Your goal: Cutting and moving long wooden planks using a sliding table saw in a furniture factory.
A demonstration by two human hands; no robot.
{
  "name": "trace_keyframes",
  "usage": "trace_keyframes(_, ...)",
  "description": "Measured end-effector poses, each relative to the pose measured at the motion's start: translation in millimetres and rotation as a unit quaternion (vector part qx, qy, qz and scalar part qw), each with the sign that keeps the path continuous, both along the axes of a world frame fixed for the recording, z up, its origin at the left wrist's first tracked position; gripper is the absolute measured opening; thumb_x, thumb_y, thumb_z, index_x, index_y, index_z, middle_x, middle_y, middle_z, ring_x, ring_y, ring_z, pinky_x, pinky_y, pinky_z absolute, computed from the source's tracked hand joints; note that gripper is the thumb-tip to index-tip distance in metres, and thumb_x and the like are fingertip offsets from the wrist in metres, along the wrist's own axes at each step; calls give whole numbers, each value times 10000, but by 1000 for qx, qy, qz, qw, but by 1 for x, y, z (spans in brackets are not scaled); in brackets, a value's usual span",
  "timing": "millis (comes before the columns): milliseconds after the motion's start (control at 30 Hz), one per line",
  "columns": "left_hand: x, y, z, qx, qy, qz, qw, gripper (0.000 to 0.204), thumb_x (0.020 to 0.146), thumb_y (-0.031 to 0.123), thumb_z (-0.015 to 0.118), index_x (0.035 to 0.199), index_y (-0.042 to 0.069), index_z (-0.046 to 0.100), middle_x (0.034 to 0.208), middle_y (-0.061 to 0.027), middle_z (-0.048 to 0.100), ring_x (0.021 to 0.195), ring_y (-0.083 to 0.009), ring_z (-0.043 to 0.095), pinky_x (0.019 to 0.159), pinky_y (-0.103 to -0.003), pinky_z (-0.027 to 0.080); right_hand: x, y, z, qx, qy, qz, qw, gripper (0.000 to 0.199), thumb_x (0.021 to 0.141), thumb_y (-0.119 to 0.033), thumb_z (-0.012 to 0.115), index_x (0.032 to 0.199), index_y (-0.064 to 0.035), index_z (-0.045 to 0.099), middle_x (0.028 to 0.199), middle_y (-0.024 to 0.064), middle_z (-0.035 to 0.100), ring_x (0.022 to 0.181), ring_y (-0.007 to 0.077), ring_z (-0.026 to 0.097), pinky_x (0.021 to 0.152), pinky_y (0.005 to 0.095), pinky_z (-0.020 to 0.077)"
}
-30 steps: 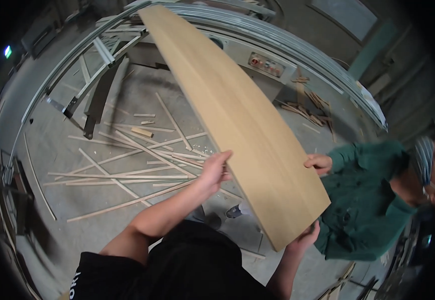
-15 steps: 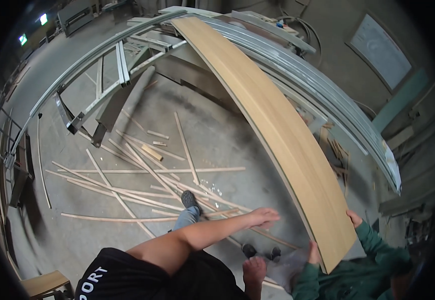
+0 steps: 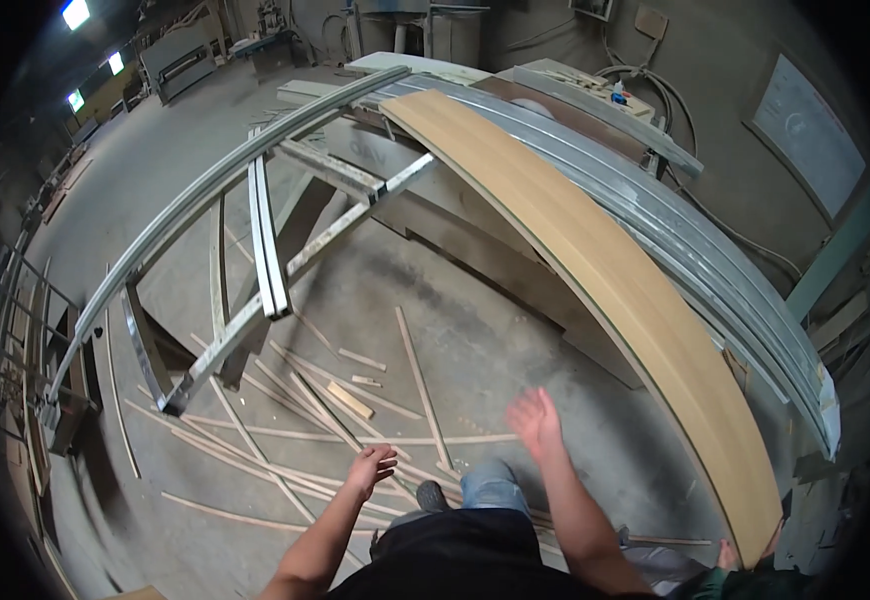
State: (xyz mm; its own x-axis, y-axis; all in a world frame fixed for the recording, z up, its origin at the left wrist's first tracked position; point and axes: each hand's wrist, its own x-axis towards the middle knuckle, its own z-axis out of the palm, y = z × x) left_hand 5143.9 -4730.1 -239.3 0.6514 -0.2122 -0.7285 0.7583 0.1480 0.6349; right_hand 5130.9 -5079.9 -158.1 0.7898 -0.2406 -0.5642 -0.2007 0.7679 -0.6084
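Note:
My left hand [image 3: 372, 468] hangs in the air above the thin wooden strips [image 3: 255, 470] scattered over the floor. Its fingers are loosely bent and nothing is in them. To the right, my right hand [image 3: 535, 420] is raised, fingers spread and empty, a short way left of a long wood-faced panel [image 3: 605, 260]. Neither hand touches the panel. At the panel's near end, a co-worker's hands [image 3: 728, 555] grip it at the lower right, with a green sleeve partly showing. The panel's far end lies by the metal frame.
A metal frame [image 3: 300, 255] with rails and crossbars stands ahead on the left. Long grey metal profiles [image 3: 655, 210] run along the panel's far side. A whiteboard [image 3: 808, 135] is on the right wall. A rack [image 3: 65, 385] stands at the left.
My body and view have turned right toward the frame. My hands, formerly close together near the panel's near end, are now apart in front of me. The co-worker still holds the panel.

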Motion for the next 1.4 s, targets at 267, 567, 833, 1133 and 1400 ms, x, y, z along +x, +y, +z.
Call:
trace_keyframes(267,149,-49,14,-98,1,77,992,294,865,312,597,1045,86,541,1019,-81,622,957,-211,605,827,-373,490,363,-56,40,27,-142,-42,989,952,793,-546,630,1431,-31,146,1468,200,198,1351,342,237,1081,476,282)
trace_keyframes(567,283,-112,77,-103,-19,65,992,317,885,272,564,1105,45,546,1066,-114,616,1009,-272,594,896,-415,464,479,-77,8,83,-202,-289,932,716,822,-425,620,1322,-7,324,1393,143,338,1303,276,324,1100,385,265)
trace_keyframes(833,624,-203,133,-254,-224,-50,939,248,901,326,536,836,87,544,725,-2,542,672,-142,532,658,-284,445,507,-127,61,104,-234,-341,905,470,852,-278,559,1219,-7,446,1246,97,516,1175,220,474,1028,356,359)
trace_keyframes(1133,860,-266,113,-369,-112,108,916,518,872,346,488,1275,24,442,1245,-172,529,1117,-348,525,937,-487,446,468,-116,93,61,-168,-416,892,434,849,-277,531,1242,-102,469,1255,46,532,1150,227,499,1012,404,377)
trace_keyframes(1400,722,-174,193,-323,-180,214,904,507,803,172,547,1267,7,429,1209,-163,536,1120,-327,517,962,-460,436,387,-90,113,18,-134,-379,915,470,830,-291,520,1263,-122,450,1199,21,542,1118,193,510,860,390,470)
